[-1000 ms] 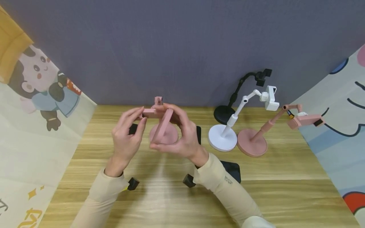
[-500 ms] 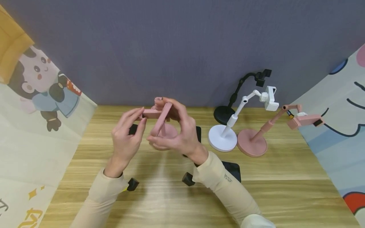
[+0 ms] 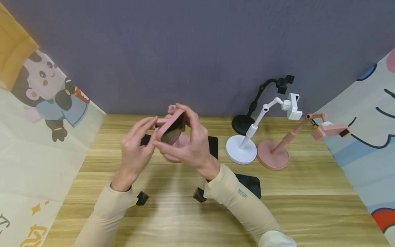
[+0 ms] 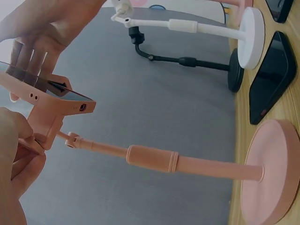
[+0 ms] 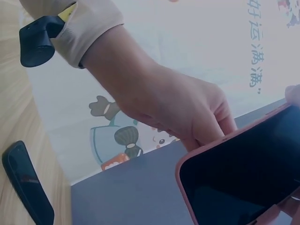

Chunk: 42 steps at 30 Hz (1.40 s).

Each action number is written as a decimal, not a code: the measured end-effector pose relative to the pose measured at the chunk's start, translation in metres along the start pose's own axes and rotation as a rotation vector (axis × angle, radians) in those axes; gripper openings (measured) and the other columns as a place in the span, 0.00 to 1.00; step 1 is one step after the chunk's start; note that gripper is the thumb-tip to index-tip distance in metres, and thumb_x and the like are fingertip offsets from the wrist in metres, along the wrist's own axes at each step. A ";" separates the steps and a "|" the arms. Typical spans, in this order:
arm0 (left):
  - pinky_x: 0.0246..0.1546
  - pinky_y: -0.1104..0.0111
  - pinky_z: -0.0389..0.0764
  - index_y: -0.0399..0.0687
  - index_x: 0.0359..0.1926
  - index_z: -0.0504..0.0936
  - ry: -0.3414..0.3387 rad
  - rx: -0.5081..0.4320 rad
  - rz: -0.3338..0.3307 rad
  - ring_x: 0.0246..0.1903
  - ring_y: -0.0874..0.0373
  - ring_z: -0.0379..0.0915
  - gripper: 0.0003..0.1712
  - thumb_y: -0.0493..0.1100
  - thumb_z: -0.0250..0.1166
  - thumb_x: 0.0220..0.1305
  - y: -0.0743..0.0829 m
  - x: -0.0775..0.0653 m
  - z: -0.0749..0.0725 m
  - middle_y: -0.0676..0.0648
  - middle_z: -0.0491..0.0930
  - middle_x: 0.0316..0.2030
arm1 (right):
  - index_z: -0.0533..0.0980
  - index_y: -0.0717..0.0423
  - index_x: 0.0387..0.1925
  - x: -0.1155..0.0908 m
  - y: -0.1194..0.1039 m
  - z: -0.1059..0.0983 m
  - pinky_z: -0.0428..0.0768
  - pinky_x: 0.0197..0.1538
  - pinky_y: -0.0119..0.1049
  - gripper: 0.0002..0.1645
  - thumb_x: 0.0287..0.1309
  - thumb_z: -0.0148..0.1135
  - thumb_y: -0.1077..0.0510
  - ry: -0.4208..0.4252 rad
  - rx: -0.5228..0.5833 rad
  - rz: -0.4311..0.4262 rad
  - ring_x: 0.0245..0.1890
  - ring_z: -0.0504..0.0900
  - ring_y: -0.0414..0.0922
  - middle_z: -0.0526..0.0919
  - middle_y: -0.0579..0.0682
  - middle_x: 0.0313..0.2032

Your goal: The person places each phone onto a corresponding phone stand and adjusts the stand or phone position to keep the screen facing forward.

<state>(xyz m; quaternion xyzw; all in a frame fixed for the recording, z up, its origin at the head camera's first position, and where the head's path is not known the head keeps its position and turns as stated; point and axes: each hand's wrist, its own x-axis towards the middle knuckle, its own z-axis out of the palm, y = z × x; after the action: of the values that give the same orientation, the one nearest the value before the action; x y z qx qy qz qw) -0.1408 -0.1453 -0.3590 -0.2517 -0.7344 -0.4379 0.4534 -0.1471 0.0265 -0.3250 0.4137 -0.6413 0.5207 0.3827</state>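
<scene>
Between both hands is a phone (image 3: 172,132) in a pink case, tilted, its dark screen facing the lower right. My right hand (image 3: 194,147) holds it by its opposite edges. My left hand (image 3: 135,151) pinches the end of the clamp on a pink phone stand (image 4: 152,158), just left of the phone. In the left wrist view the phone lies against this clamp (image 4: 44,124); whether it is seated cannot be told. The stand's round base (image 4: 272,173) rests on the table. In the right wrist view the phone's screen (image 5: 248,164) is dark.
To the right stand a white phone stand (image 3: 241,149), a black one (image 3: 242,124) behind it, and another pink one (image 3: 273,154) holding an item. Dark phones lie on the table: left (image 3: 145,139), right (image 3: 213,147) and front right (image 3: 250,185). A grey partition (image 3: 197,55) rises behind.
My right hand has shifted slightly left and turned the phone, from edge-on to showing its screen, bringing it closer to the clamp. My left hand keeps its pinch nearly still.
</scene>
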 end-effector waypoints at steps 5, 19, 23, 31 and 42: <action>0.53 0.81 0.79 0.30 0.52 0.86 -0.022 0.036 0.015 0.38 0.40 0.85 0.21 0.46 0.62 0.75 0.000 0.001 -0.001 0.33 0.86 0.46 | 0.65 0.77 0.62 0.000 0.000 0.005 0.88 0.46 0.37 0.51 0.59 0.71 0.39 0.048 -0.093 -0.020 0.46 0.86 0.55 0.82 0.69 0.48; 0.52 0.83 0.76 0.31 0.51 0.87 -0.021 0.051 0.026 0.40 0.40 0.85 0.14 0.34 0.65 0.68 0.005 0.002 -0.003 0.34 0.87 0.45 | 0.65 0.78 0.63 0.001 0.000 0.014 0.88 0.41 0.35 0.53 0.59 0.69 0.36 0.120 -0.316 -0.076 0.45 0.89 0.54 0.82 0.69 0.49; 0.55 0.80 0.78 0.31 0.50 0.87 -0.023 0.055 0.024 0.41 0.40 0.85 0.14 0.29 0.67 0.63 0.005 0.002 -0.003 0.35 0.87 0.45 | 0.65 0.78 0.62 0.001 0.002 0.016 0.88 0.40 0.35 0.53 0.59 0.70 0.36 0.138 -0.336 -0.083 0.44 0.89 0.53 0.82 0.69 0.47; 0.54 0.82 0.77 0.29 0.47 0.88 -0.038 0.057 0.030 0.39 0.40 0.85 0.20 0.46 0.64 0.74 0.003 0.004 -0.006 0.34 0.86 0.44 | 0.65 0.78 0.62 0.002 0.007 0.018 0.88 0.49 0.40 0.51 0.60 0.69 0.38 0.165 -0.364 -0.077 0.45 0.88 0.55 0.82 0.68 0.47; 0.53 0.81 0.79 0.28 0.40 0.87 -0.063 0.049 0.075 0.36 0.41 0.85 0.22 0.48 0.64 0.74 0.000 0.008 -0.010 0.34 0.86 0.41 | 0.65 0.77 0.63 0.004 0.014 0.024 0.88 0.48 0.45 0.51 0.60 0.69 0.38 0.198 -0.441 -0.046 0.45 0.87 0.54 0.83 0.68 0.48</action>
<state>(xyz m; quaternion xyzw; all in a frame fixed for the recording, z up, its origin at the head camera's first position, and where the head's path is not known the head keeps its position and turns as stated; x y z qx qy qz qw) -0.1401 -0.1538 -0.3500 -0.2815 -0.7486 -0.3945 0.4523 -0.1631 0.0043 -0.3301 0.2814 -0.6892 0.3972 0.5367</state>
